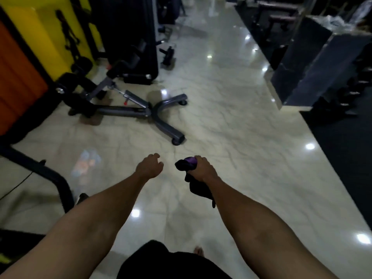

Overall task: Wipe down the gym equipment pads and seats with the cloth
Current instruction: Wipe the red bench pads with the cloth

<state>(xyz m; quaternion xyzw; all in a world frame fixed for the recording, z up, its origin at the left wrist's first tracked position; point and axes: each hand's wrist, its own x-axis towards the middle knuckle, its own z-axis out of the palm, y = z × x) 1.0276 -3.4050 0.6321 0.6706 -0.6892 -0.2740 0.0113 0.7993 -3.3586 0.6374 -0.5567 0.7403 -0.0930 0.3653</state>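
Observation:
My right hand (pixel 203 169) grips a dark cloth (pixel 186 165) with a purple patch; its loose end hangs down beside my wrist. My left hand (pixel 150 166) is held out beside it with fingers loosely curled and holds nothing. Both hands hover over the pale marble floor (pixel 231 127), apart from any machine. A low bench machine (pixel 112 97) with black roller pads and a grey splayed base stands ahead on the left. Padded benches (pixel 279 13) show dimly at the far right.
A black machine frame (pixel 50 176) curves along the near left. An orange and yellow wall (pixel 24 63) lines the left side. Dark weight stacks and a dumbbell rack (pixel 346 91) on black matting fill the right. The aisle runs forward between them.

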